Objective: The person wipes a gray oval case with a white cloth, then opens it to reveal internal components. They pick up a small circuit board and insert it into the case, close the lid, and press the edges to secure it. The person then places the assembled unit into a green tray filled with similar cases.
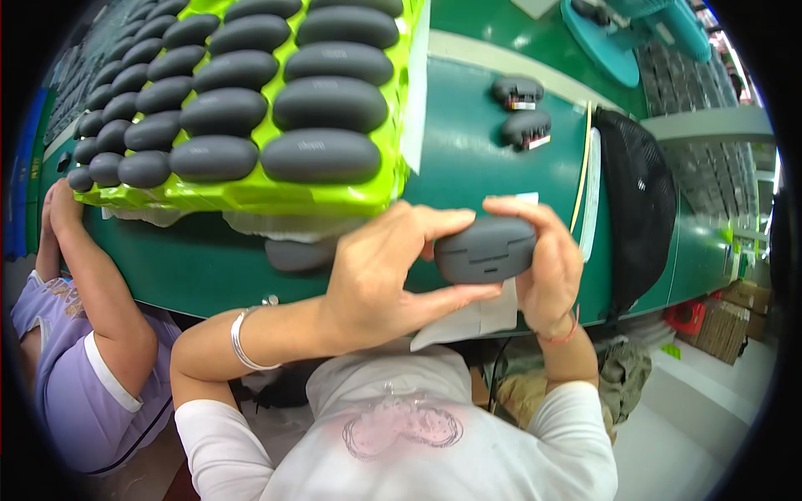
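Observation:
Both of my hands hold one dark grey oval case (pixel 484 249) in front of my chest, above the near edge of the green table (pixel 468 159). My left hand (pixel 388 271) grips its left end with thumb below and fingers on top. My right hand (pixel 547 263) wraps its right end. A bright green tray (pixel 276 196) just beyond my left hand carries several rows of the same dark grey cases. Another case (pixel 299 255) lies on the table under the tray's near edge.
Two more dark cases (pixel 522 108) with small labels lie further back on the table. A black mesh object (pixel 639 200) stands at the right. White sheets (pixel 476 317) lie under my hands. Another person's arm (pixel 92 275) in a lilac sleeve rests at the left table edge.

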Action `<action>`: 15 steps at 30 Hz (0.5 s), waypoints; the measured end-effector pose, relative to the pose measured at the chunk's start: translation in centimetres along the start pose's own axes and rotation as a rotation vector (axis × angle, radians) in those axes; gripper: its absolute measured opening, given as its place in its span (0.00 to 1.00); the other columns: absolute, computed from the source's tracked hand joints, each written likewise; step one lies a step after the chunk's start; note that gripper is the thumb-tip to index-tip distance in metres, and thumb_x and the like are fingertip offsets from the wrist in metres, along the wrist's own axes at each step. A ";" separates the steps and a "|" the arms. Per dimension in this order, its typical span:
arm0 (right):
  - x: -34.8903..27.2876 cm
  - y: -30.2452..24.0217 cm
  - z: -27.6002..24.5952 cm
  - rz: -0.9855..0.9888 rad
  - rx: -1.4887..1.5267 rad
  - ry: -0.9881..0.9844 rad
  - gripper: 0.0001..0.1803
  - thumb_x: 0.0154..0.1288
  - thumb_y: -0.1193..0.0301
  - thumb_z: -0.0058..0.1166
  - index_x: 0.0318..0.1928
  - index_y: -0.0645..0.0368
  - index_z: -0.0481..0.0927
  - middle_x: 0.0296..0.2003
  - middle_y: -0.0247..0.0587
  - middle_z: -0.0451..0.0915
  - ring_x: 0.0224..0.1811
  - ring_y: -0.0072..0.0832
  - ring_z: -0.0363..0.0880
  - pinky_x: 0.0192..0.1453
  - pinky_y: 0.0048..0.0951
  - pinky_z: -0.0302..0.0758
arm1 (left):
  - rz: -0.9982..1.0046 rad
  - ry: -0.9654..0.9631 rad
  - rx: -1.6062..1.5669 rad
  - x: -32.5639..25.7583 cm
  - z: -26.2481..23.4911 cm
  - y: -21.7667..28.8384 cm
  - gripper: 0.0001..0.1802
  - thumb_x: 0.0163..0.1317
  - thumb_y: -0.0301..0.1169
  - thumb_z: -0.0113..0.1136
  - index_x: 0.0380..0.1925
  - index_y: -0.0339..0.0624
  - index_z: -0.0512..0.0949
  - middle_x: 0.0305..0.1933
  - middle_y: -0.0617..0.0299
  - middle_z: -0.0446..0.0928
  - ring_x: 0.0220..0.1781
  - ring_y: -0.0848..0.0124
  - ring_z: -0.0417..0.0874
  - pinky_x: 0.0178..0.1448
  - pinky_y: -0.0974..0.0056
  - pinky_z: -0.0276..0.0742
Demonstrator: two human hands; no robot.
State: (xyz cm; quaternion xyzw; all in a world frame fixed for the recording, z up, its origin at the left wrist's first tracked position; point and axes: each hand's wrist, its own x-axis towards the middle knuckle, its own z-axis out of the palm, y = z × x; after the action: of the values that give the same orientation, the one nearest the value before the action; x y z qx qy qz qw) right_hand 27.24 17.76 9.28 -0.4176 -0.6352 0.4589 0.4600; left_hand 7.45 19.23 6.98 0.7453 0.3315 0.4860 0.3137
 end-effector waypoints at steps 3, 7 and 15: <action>0.0 0.1 0.3 -0.055 -0.120 -0.039 0.26 0.63 0.71 0.60 0.59 0.71 0.72 0.51 0.50 0.77 0.51 0.27 0.77 0.55 0.26 0.73 | -0.146 -0.052 -0.007 0.2 -0.6 1.0 0.29 0.44 0.34 0.79 0.45 0.36 0.77 0.35 0.55 0.79 0.27 0.63 0.78 0.31 0.64 0.75; -0.6 0.7 0.6 0.038 0.097 0.029 0.29 0.64 0.75 0.61 0.63 0.71 0.68 0.53 0.47 0.75 0.53 0.27 0.76 0.57 0.27 0.74 | -0.126 -0.046 -0.066 0.5 -0.6 0.9 0.29 0.48 0.34 0.77 0.48 0.36 0.75 0.35 0.56 0.78 0.27 0.65 0.77 0.30 0.65 0.75; -0.1 0.3 0.8 0.052 0.173 0.039 0.31 0.63 0.75 0.63 0.64 0.68 0.66 0.51 0.46 0.75 0.53 0.27 0.76 0.57 0.27 0.74 | -0.063 -0.035 -0.086 0.6 -0.7 1.0 0.30 0.52 0.33 0.74 0.55 0.40 0.74 0.37 0.59 0.74 0.27 0.69 0.73 0.29 0.67 0.72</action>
State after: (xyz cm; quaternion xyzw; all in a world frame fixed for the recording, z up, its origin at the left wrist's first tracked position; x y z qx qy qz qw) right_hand 26.52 17.62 8.83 -0.4015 -0.5731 0.5157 0.4944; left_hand 7.14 19.24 8.36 0.7289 0.3278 0.4765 0.3664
